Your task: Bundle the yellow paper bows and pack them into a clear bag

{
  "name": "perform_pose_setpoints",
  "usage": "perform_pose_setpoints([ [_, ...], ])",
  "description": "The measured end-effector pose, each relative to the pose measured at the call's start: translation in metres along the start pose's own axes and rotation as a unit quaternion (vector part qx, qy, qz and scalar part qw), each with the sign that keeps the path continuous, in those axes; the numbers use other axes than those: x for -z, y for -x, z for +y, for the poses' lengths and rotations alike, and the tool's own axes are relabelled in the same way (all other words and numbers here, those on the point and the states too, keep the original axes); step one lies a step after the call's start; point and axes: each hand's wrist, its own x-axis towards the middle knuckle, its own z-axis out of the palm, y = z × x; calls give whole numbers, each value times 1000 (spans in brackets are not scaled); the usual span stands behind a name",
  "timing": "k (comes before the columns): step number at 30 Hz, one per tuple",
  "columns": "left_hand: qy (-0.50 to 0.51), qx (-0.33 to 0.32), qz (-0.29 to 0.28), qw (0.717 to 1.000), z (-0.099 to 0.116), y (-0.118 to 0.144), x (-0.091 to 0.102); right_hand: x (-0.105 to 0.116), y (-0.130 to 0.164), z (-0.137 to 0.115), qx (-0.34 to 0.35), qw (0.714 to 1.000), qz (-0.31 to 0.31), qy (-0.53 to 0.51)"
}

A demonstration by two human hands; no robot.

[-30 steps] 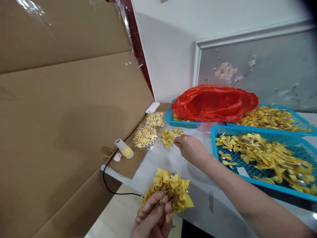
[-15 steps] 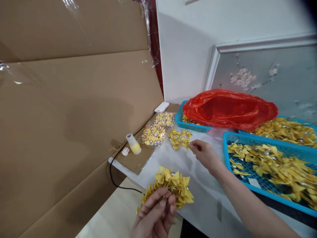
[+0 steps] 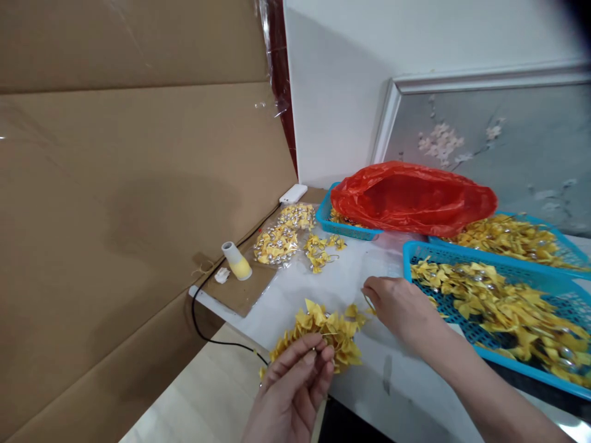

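In the head view, my left hand (image 3: 295, 384) is closed, its fingertips pinching the thin stems of a bunch of yellow artificial flowers (image 3: 344, 347) with silvery beads. To the right, my right hand (image 3: 401, 304) is closed in a pinch on a thin curved stem. A yellow flower (image 3: 355, 315) appears to be at the end of that stem, against the bunch's right side; where it joins is hard to see. Farther back, a small loose pile of yellow flowers (image 3: 318, 251) lies on the white table covering, apart from both hands.
Blue baskets (image 3: 409, 264) of yellow flowers stand on the right. A red plastic bag (image 3: 415, 197) rests over another blue basket (image 3: 323, 215). Clear bags of beaded flowers (image 3: 277, 243), a yellow-white cone (image 3: 237, 261), a white phone-like object (image 3: 293, 194) and a black cable (image 3: 194, 314) lie left.
My right hand has moved from the small pile toward the bunch, bringing a flower stem with it. The left hand keeps its pinch on the bunch. The view has shifted slightly.
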Motion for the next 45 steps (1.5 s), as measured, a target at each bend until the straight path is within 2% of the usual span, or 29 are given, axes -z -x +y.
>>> perform_pose_setpoints([
  [3, -8, -7, 0, 1000, 1, 3, -2, 7, -3, -7, 8, 1000, 7, 19],
  [6, -12, -11, -6, 1000, 2, 6, -4, 24, -7, -16, 35, 999, -1, -18],
  [11, -9, -16, -10, 1000, 1, 7, -5, 44, -7, -27, 74, 984, -88, -138],
  [16, -17, -12, -27, 999, -1, 8, -5, 39, 2, -32, 83, 955, -139, -250],
  [21, -17, -6, -33, 999, -2, 8, -5, 31, 11, -35, 96, 958, -130, -236],
  [24, -16, -3, -38, 999, -2, 8, -5, 29, 14, -37, 92, 963, -104, -229],
  [27, -15, -1, -44, 999, -3, 8, -4, 22, 21, -43, 103, 972, -39, -208],
  [29, -12, 0, -47, 999, -3, 7, -4, 10, 30, -47, 123, 973, 4, -197],
  [32, -4, -1, -54, 999, -4, 4, -4, -13, 48, -51, 165, 969, 35, -183],
  [35, 11, -2, -59, 998, -6, 2, -3, -30, 64, -51, 217, 964, 83, -132],
  [40, 21, -5, -54, 998, -9, 0, -3, -37, 75, -48, 300, 942, 153, -14],
  [45, -3, -15, -44, 999, -12, -2, -4, -39, 78, -51, 320, 925, 197, 46],
])
